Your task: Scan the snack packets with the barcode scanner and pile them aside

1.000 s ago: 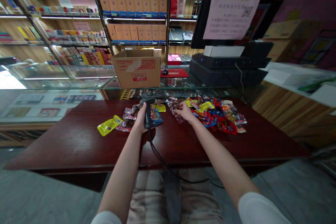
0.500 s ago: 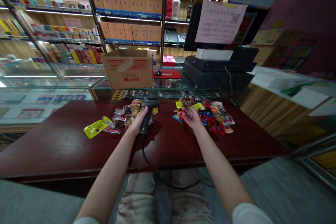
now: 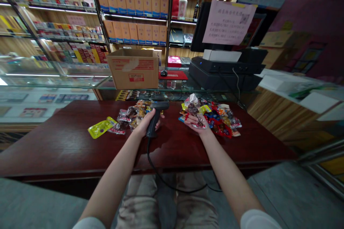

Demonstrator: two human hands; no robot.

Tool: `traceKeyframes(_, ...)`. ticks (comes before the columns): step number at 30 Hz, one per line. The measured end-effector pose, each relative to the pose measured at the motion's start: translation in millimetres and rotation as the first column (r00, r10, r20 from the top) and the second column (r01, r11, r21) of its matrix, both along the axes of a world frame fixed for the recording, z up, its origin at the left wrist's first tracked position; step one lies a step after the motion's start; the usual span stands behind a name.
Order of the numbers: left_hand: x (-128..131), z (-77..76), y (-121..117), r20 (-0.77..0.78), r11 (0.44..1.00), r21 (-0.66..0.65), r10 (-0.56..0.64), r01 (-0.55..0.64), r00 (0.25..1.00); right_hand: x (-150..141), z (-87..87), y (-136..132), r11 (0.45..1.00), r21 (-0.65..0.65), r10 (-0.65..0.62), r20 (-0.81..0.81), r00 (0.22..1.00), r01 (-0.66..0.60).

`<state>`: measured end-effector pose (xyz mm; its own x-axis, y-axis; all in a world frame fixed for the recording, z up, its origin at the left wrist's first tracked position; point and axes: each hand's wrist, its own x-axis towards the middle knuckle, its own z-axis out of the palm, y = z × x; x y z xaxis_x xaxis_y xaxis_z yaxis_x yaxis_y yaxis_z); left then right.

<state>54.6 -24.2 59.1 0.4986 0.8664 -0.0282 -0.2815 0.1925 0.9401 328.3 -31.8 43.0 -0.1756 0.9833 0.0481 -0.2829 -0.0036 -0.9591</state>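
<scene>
My left hand (image 3: 148, 122) is wrapped round the handle of a black barcode scanner (image 3: 153, 123), its head pointing right and its cable hanging over the table edge. In my right hand (image 3: 197, 123), palm turned up, lies a clear snack packet (image 3: 193, 109) with dark brown contents; the fingers curl against it. Just behind and right of that hand is a pile of snack packets (image 3: 220, 120) in red, blue, yellow and clear wrappers. Another pile of packets (image 3: 130, 116) lies to the left of the scanner, with a yellow packet (image 3: 102, 127) at its outer end.
The dark red wooden table (image 3: 67, 143) spans the front. Beyond it, a glass counter carries an open cardboard box (image 3: 134, 69), a mouse (image 3: 163, 73) and a black cash register (image 3: 225, 73) beneath a monitor with a paper sign (image 3: 228, 23). Stocked shelves line the back wall.
My right hand has turned its palm further up, so the packet lies flatter across it and shows more of its face. The scanner has shifted slightly right.
</scene>
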Motion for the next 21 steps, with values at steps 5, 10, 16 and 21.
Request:
traceKeyframes(5, 5.0, 1.4, -4.6, 0.015, 0.997, 0.060, -0.042, 0.041, 0.999, -4.2, 1.2, 1.2, 0.997, -0.036, 0.071, -0.003, 0.997, -0.071)
traceKeyframes(10, 8.5, -1.5, -7.2, -0.027, 0.996, 0.082, -0.041, 0.043, 0.999, -8.7, 0.1, 5.2, 0.989, -0.113, 0.096, 0.036, 0.995, -0.092)
traceKeyframes(16, 15.1, -8.9, -4.2, 0.045, 0.996, 0.085, 0.008, -0.012, 0.999, -9.8, -9.3, 9.2, 0.974, -0.172, 0.142, -0.049, 0.989, -0.148)
traceKeyframes(21, 18.3, -7.6, -6.2, 0.099, 0.995, 0.092, 0.021, -0.030, 0.995, -10.5, -12.6, 9.1, 0.955, -0.245, 0.160, -0.058, 0.985, -0.170)
